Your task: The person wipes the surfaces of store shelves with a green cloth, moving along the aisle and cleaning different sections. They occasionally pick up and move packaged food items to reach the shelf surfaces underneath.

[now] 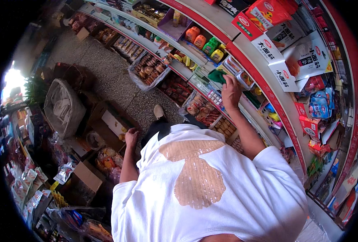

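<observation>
My right hand (231, 92) reaches out to the shelf on the right and pinches a folded green cloth (217, 76). The cloth is at the edge of a shelf tier, close to clear plastic tubs (245, 79) of packed goods. Behind it stand orange, green and yellow bottles (209, 47) in an open tray. My left hand (131, 136) hangs low at my other side, fingers curled, in front of an open cardboard box (114, 122) with a few round yellowish items. Whether anything is within those fingers is hidden.
Bins of wrapped snacks (149, 69) line the foot of the shelving. Boxed and bagged snacks (306, 62) fill the upper right shelf, behind its red edge strip (266, 87). A lined basket (63, 109) and more cartons (86, 178) crowd the left of the speckled floor (106, 69).
</observation>
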Action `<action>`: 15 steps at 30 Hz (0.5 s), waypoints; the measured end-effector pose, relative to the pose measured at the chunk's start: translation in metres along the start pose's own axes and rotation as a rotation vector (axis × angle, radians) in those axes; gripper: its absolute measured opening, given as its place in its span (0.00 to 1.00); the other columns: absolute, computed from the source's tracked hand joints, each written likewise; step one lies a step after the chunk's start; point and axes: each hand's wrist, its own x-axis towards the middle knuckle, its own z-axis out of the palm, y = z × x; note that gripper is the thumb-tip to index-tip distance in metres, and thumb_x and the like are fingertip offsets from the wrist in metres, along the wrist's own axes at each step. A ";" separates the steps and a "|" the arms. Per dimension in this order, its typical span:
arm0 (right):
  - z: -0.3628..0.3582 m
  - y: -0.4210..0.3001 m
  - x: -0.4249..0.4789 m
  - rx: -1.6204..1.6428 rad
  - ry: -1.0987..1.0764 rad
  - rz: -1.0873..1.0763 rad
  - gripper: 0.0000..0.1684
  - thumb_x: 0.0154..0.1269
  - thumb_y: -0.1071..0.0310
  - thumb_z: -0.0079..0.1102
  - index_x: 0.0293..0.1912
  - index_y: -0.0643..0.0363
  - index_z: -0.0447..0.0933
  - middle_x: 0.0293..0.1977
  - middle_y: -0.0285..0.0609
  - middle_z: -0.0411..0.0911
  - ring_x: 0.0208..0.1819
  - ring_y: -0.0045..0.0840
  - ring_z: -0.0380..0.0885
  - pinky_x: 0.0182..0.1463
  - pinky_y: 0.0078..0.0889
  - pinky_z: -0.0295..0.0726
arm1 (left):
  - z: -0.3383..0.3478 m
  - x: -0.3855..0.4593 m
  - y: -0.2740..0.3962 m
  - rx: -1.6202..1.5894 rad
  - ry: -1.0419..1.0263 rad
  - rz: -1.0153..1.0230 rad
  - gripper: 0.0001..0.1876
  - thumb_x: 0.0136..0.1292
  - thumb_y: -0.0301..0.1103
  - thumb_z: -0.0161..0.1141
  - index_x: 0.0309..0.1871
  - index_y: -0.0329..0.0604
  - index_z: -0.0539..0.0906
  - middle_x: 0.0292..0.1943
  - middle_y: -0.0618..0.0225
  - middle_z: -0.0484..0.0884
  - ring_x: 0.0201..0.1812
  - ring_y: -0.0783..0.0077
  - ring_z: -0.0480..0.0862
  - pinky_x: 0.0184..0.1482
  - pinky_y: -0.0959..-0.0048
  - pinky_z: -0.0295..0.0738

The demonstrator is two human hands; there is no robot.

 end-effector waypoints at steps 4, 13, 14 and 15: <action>0.024 0.017 -0.025 -0.125 -0.159 0.003 0.25 0.62 0.66 0.62 0.57 0.63 0.73 0.53 0.51 0.75 0.53 0.46 0.75 0.55 0.44 0.73 | -0.013 -0.034 -0.053 0.044 -0.023 -0.229 0.20 0.53 0.39 0.66 0.45 0.34 0.84 0.42 0.53 0.86 0.46 0.58 0.85 0.51 0.67 0.77; 0.047 0.010 0.018 -0.013 -0.295 0.066 0.24 0.60 0.68 0.64 0.55 0.59 0.72 0.49 0.54 0.76 0.52 0.48 0.74 0.54 0.46 0.73 | 0.010 -0.070 -0.044 0.042 -0.041 -0.201 0.21 0.54 0.35 0.65 0.50 0.34 0.83 0.45 0.52 0.86 0.47 0.60 0.85 0.51 0.67 0.78; 0.054 0.005 0.023 -0.033 -0.285 0.038 0.24 0.59 0.68 0.64 0.55 0.59 0.72 0.48 0.54 0.76 0.52 0.48 0.74 0.53 0.46 0.73 | 0.019 -0.065 -0.046 -0.007 -0.039 -0.208 0.21 0.54 0.35 0.65 0.50 0.34 0.83 0.46 0.52 0.85 0.48 0.60 0.85 0.52 0.67 0.78; 0.062 -0.004 0.032 -0.043 -0.267 0.010 0.24 0.58 0.68 0.65 0.54 0.59 0.72 0.48 0.54 0.76 0.51 0.48 0.74 0.53 0.46 0.73 | 0.024 -0.057 -0.041 -0.053 -0.026 -0.209 0.21 0.54 0.35 0.66 0.51 0.34 0.83 0.47 0.52 0.85 0.49 0.60 0.85 0.52 0.67 0.78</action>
